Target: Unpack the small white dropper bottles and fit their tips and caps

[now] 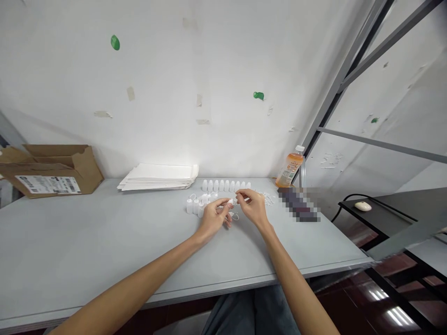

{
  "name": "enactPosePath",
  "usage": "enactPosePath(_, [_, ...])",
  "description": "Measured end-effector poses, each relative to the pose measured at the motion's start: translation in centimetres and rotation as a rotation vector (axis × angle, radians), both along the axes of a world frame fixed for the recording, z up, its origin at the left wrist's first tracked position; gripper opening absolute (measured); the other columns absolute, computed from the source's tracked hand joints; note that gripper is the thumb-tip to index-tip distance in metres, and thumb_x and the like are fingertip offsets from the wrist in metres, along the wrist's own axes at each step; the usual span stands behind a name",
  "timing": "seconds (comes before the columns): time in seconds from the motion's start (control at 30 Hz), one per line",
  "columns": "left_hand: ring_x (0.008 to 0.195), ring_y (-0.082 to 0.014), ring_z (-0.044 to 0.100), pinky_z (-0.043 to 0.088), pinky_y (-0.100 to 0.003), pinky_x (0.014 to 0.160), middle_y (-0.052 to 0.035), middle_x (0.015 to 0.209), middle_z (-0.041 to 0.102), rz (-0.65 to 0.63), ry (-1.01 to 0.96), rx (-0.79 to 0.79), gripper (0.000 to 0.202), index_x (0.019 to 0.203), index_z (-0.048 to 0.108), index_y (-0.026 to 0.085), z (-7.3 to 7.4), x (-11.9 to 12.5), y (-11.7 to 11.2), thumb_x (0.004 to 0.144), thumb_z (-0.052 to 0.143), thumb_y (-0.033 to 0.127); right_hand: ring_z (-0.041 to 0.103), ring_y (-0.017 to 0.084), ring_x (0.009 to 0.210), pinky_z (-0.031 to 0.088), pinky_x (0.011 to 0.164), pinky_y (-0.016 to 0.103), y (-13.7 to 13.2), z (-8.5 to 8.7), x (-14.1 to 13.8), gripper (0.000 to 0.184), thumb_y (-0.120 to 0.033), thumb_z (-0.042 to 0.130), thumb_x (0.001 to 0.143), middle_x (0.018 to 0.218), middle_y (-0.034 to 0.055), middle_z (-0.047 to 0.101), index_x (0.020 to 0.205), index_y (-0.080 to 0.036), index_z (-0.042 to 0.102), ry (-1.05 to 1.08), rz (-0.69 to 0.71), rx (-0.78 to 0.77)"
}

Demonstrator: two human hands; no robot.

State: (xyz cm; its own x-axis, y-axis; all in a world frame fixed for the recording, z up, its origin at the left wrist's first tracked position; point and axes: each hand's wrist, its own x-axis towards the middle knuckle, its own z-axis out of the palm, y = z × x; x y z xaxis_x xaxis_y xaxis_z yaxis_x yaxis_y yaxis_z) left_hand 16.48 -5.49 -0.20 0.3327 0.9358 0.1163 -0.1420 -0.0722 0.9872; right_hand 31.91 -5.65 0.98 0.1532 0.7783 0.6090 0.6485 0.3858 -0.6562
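My left hand [213, 216] is closed in a pinch around a small white plastic piece [230, 202], its lower fingers curled beneath. My right hand [253, 206] pinches just to the right, its fingertips at a thin white cord [235, 202] by that piece; the cord's end is hidden by the fingers. Below them, another white cord loop [236, 217] shows beside the left fingers. Small white cylinders [189, 206], some with loops on top, stand left of my left hand. Behind both hands runs a row of white tapered pieces [216, 185].
Loose white cords [268, 198] lie right of my right hand. A stack of white sheets [159, 177] and an open cardboard box [63, 172] are at the back left. An orange drink bottle [290, 166] and a blurred dark object [299, 204] are on the right.
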Motion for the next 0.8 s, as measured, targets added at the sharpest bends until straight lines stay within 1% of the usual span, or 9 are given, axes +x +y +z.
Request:
enactPosePath(0.07, [0.048, -0.0097, 0.059, 0.053, -0.025, 0.044, -0.0070, 0.083, 0.069, -0.009, 0.030, 0.015, 0.046, 0.111, 0.065, 0.010, -0.3, -0.1, 0.1, 0.081, 0.070, 0.044, 0.067, 0.017, 0.065, 0.049, 0.058, 0.026, -0.2, 0.2, 0.2, 0.020, -0.029, 0.054, 0.083, 0.071, 0.0044, 0.071, 0.070, -0.020, 0.066, 0.011, 0.011, -0.067])
enactPosePath(0.13, [0.044, -0.0106, 0.058, 0.051, -0.025, 0.045, -0.0023, 0.068, 0.066, -0.020, 0.083, 0.041, 0.046, 0.114, 0.064, 0.009, -0.4, -0.3, 0.1, 0.082, 0.069, 0.042, 0.065, 0.017, 0.064, 0.048, 0.058, 0.026, -0.3, 0.3, 0.4, 0.028, -0.035, 0.056, 0.084, 0.064, 0.0037, 0.068, 0.062, -0.020, 0.062, 0.012, 0.030, -0.134])
enactPosePath(0.23, [0.040, -0.0104, 0.057, 0.048, -0.024, 0.046, 0.0017, 0.059, 0.062, -0.014, 0.150, 0.087, 0.044, 0.115, 0.064, 0.010, -0.4, -0.4, 0.1, 0.083, 0.067, 0.040, 0.062, 0.016, 0.060, 0.047, 0.055, 0.025, -0.4, 0.4, 0.6, 0.034, -0.042, 0.057, 0.084, 0.060, 0.0029, 0.065, 0.060, -0.019, 0.061, 0.057, 0.098, -0.241])
enactPosePath(0.47, [0.043, -0.0094, 0.057, 0.047, -0.022, 0.042, -0.0018, 0.067, 0.066, 0.017, 0.153, 0.146, 0.044, 0.114, 0.066, 0.009, 0.0, -0.4, 0.0, 0.080, 0.068, 0.037, 0.057, 0.014, 0.055, 0.044, 0.047, 0.023, -0.6, 0.7, 0.4, 0.038, -0.052, 0.064, 0.080, 0.058, 0.0010, 0.059, 0.065, -0.017, 0.061, 0.263, 0.303, -0.423])
enactPosePath(0.57, [0.045, -0.0081, 0.058, 0.049, -0.021, 0.041, -0.0060, 0.083, 0.070, 0.027, 0.145, 0.172, 0.042, 0.112, 0.068, 0.011, 0.0, -0.4, -0.1, 0.078, 0.069, 0.037, 0.057, 0.013, 0.055, 0.045, 0.048, 0.023, -0.8, 1.1, 0.3, 0.043, -0.056, 0.065, 0.079, 0.059, 0.0014, 0.059, 0.065, -0.016, 0.061, 0.300, 0.375, -0.480])
enactPosePath(0.63, [0.049, -0.0083, 0.061, 0.050, -0.021, 0.042, -0.0086, 0.097, 0.070, 0.066, 0.137, 0.179, 0.042, 0.110, 0.068, 0.013, 0.1, -0.4, -0.2, 0.076, 0.070, 0.037, 0.058, 0.014, 0.058, 0.045, 0.049, 0.023, -0.9, 1.2, 0.3, 0.044, -0.058, 0.065, 0.078, 0.061, 0.0020, 0.060, 0.066, -0.016, 0.061, 0.332, 0.411, -0.490])
enactPosePath(0.67, [0.050, -0.0089, 0.062, 0.050, -0.021, 0.042, -0.0087, 0.098, 0.070, 0.091, 0.138, 0.178, 0.041, 0.109, 0.068, 0.013, 0.2, -0.4, -0.3, 0.075, 0.071, 0.037, 0.058, 0.014, 0.058, 0.045, 0.049, 0.023, -0.9, 1.3, 0.3, 0.045, -0.059, 0.065, 0.078, 0.062, 0.0021, 0.060, 0.066, -0.016, 0.061, 0.351, 0.420, -0.484])
enactPosePath(0.7, [0.050, -0.0097, 0.062, 0.050, -0.022, 0.042, -0.0077, 0.094, 0.071, 0.110, 0.147, 0.177, 0.040, 0.106, 0.069, 0.013, 0.3, -0.5, -0.3, 0.075, 0.072, 0.038, 0.058, 0.013, 0.058, 0.045, 0.049, 0.023, -0.9, 1.3, 0.4, 0.046, -0.059, 0.065, 0.078, 0.062, 0.0021, 0.060, 0.065, -0.016, 0.061, 0.368, 0.424, -0.474])
enactPosePath(0.8, [0.043, -0.0105, 0.058, 0.048, -0.021, 0.041, 0.0005, 0.062, 0.064, 0.119, 0.212, 0.193, 0.032, 0.095, 0.070, 0.013, 0.6, -0.6, -0.5, 0.078, 0.069, 0.040, 0.056, 0.013, 0.057, 0.044, 0.050, 0.023, -0.8, 1.3, 0.4, 0.047, -0.060, 0.064, 0.079, 0.061, 0.0020, 0.059, 0.064, -0.016, 0.060, 0.391, 0.415, -0.440])
